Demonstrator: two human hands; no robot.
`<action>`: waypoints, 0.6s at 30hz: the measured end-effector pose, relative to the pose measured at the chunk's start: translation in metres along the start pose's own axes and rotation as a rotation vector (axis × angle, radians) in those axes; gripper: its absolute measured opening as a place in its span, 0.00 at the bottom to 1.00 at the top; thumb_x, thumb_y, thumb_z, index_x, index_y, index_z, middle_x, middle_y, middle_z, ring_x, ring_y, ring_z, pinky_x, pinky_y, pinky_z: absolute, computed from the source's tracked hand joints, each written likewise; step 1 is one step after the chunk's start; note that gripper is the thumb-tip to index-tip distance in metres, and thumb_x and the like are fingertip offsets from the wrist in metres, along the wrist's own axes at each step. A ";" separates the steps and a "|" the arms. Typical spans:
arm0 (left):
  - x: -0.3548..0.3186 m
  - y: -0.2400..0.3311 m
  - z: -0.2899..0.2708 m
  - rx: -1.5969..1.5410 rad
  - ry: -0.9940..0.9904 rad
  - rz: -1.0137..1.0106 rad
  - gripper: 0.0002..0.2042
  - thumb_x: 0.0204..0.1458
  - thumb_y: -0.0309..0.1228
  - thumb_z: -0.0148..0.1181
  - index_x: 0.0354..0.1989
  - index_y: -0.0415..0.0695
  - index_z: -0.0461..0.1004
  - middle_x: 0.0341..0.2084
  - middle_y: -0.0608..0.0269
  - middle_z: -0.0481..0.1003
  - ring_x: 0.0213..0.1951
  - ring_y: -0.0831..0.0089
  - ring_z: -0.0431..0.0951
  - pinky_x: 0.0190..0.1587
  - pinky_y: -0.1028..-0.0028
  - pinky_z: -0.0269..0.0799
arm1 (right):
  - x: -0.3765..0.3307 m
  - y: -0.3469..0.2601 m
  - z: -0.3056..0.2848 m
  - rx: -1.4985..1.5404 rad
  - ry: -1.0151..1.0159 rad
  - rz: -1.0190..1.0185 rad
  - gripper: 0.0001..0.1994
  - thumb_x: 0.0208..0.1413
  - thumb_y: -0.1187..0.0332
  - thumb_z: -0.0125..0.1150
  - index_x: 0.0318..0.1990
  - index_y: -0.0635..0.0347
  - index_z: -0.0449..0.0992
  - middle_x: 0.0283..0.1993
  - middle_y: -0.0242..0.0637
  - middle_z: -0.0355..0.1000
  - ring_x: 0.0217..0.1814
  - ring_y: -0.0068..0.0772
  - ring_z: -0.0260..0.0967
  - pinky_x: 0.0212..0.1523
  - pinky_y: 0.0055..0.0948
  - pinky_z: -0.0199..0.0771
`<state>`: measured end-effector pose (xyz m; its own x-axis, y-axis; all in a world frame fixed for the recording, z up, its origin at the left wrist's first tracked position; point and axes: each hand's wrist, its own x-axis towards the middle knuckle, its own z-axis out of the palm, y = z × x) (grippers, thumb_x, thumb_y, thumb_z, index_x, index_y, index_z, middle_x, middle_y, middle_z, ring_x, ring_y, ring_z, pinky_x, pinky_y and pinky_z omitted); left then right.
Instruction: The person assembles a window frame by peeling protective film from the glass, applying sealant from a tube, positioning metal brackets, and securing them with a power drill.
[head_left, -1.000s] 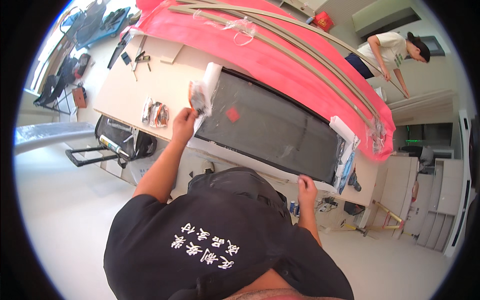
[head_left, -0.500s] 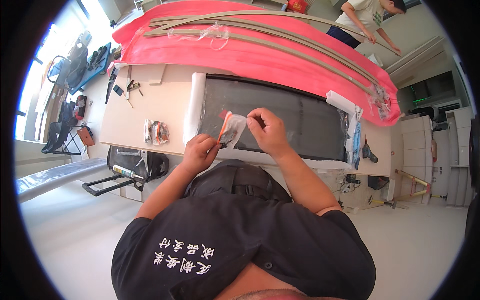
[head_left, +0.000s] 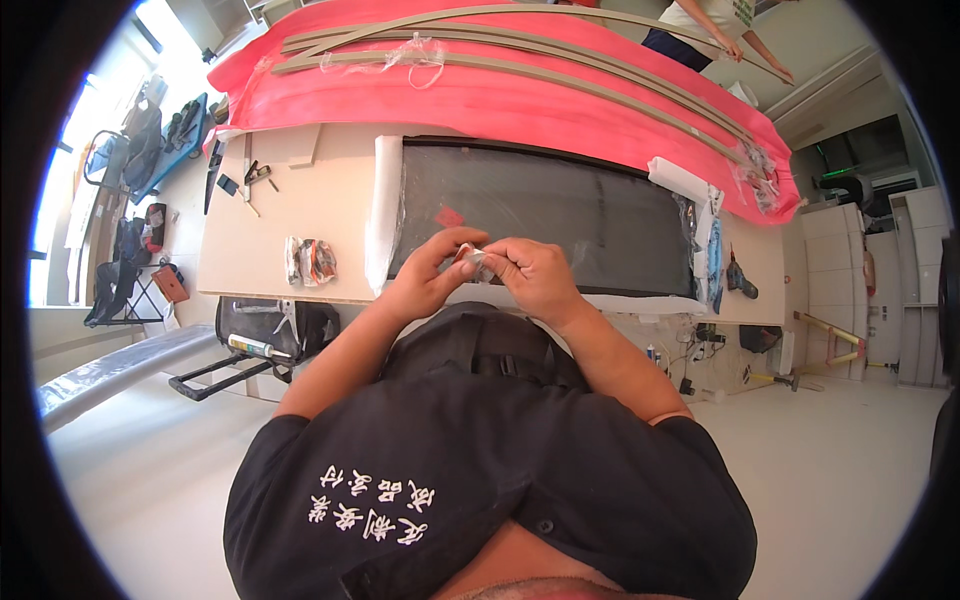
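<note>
Both hands meet over the near edge of a dark glass panel (head_left: 540,215), which lies in white foam wrapping on the table. Between them is a small clear plastic bag (head_left: 478,262) with an orange strip, mostly covered by fingers. My left hand (head_left: 432,272) pinches one side of it. The other side is gripped by my right hand (head_left: 533,276), with thumb and fingers pressed together. What the bag contains cannot be made out. Two more small plastic packets (head_left: 311,261) rest on the table to the left.
Long beige strips (head_left: 520,58) lie across pink sheeting (head_left: 330,105) at the back. A co-worker (head_left: 715,30) holds a strip's end at far right. Hand tools (head_left: 252,178) sit at the table's left, a drill (head_left: 740,278) at its right. A black cart (head_left: 275,335) stands below left.
My hands have come together around the bag, which was held up and stretched between them before. The bag is now bunched and largely hidden. My view has shifted slightly.
</note>
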<state>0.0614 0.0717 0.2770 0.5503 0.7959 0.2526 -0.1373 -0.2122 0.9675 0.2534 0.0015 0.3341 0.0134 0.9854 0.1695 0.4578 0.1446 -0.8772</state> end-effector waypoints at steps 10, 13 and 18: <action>0.006 0.001 0.028 -0.428 0.104 -0.330 0.14 0.70 0.38 0.52 0.45 0.41 0.79 0.35 0.68 0.79 0.38 0.81 0.76 0.43 0.76 0.73 | -0.016 0.001 -0.007 -0.093 0.180 0.051 0.10 0.62 0.64 0.65 0.37 0.62 0.82 0.31 0.43 0.78 0.31 0.42 0.77 0.33 0.33 0.74; 0.013 0.001 0.033 -0.381 0.124 -0.300 0.14 0.71 0.38 0.52 0.44 0.41 0.79 0.34 0.70 0.78 0.36 0.82 0.75 0.42 0.76 0.72 | -0.016 0.003 -0.009 -0.072 0.185 0.063 0.09 0.62 0.65 0.65 0.37 0.63 0.82 0.30 0.42 0.78 0.30 0.38 0.76 0.33 0.32 0.73; 0.017 0.006 0.030 -0.149 -0.069 -0.311 0.13 0.70 0.37 0.53 0.42 0.40 0.78 0.30 0.73 0.75 0.33 0.83 0.71 0.38 0.78 0.70 | -0.017 0.008 -0.015 -0.093 0.121 0.064 0.09 0.63 0.66 0.66 0.38 0.63 0.81 0.30 0.39 0.78 0.29 0.30 0.74 0.32 0.30 0.73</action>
<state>0.0944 0.0665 0.2872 0.6386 0.7679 -0.0501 -0.0701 0.1229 0.9899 0.2702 -0.0157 0.3309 0.1496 0.9737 0.1719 0.5330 0.0670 -0.8435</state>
